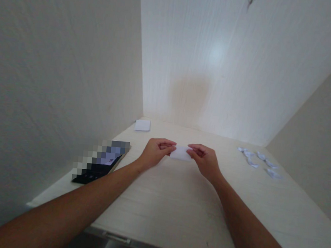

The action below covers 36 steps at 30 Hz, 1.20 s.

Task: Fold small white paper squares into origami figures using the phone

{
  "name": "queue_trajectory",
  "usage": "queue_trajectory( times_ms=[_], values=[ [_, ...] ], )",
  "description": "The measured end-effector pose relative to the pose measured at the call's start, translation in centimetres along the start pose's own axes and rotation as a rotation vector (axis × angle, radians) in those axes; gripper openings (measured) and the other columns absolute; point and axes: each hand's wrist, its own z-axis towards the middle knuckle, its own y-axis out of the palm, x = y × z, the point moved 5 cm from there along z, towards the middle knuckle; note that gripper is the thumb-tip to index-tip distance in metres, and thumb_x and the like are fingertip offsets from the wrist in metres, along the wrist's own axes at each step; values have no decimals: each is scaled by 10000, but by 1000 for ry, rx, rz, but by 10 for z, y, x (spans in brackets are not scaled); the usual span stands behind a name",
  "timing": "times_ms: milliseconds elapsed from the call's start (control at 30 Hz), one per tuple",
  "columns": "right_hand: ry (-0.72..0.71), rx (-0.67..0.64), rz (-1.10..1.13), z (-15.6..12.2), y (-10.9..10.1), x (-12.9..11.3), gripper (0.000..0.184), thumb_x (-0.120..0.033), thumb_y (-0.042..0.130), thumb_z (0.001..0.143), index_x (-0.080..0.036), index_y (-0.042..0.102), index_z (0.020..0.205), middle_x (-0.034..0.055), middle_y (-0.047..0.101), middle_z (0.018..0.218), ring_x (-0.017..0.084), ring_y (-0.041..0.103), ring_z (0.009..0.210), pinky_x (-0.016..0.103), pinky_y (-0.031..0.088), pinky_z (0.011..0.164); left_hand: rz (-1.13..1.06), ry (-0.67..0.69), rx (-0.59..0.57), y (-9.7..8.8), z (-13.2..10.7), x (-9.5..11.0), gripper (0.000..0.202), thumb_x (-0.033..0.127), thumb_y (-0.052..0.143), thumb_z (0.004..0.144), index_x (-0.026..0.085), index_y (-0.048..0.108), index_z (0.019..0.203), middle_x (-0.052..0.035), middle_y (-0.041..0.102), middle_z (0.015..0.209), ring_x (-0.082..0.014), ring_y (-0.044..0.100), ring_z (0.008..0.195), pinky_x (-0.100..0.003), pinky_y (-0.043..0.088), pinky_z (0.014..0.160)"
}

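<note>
A small white piece of paper (pixel 180 153) is held between my two hands over the middle of a pale wooden table (pixel 181 202). My left hand (pixel 155 151) pinches its left end with curled fingers. Pinching the right end the same way is my right hand (pixel 204 159). The paper looks folded into a short strip and sits just above or on the tabletop; I cannot tell which.
A stack of white paper squares (pixel 142 125) lies at the far left corner. Several small folded paper pieces (pixel 259 160) are scattered at the right. A dark phone (pixel 99 164) lies at the left edge. Walls close in behind and on both sides.
</note>
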Motion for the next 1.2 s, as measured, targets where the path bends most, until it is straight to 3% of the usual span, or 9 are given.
queue_trajectory(
  times_ms=[700, 933, 1200],
  values=[
    [35, 11, -35, -1, -3, -2, 280, -462, 805, 762, -220, 800, 904, 76, 799, 837, 220, 724, 721, 345, 575, 669, 32, 10, -45, 1, 2, 2, 304, 344, 861, 683, 145, 798, 905, -94, 802, 850, -210, 743, 740, -349, 615, 755],
    [38, 38, -36, -1, -4, -3, 259, -446, 809, 758, -216, 801, 878, 76, 799, 841, 220, 725, 730, 348, 572, 686, -64, -11, -39, 1, 2, -1, 377, 352, 883, 670, 132, 782, 958, -110, 802, 916, -215, 755, 789, -359, 627, 774],
    [29, 61, -24, -1, -5, -4, 271, -436, 814, 752, -209, 798, 899, 74, 797, 831, 213, 723, 719, 339, 573, 666, -75, -34, -16, 0, 1, 0, 350, 342, 899, 651, 124, 780, 898, -96, 796, 831, -206, 746, 727, -375, 633, 762]
  ],
)
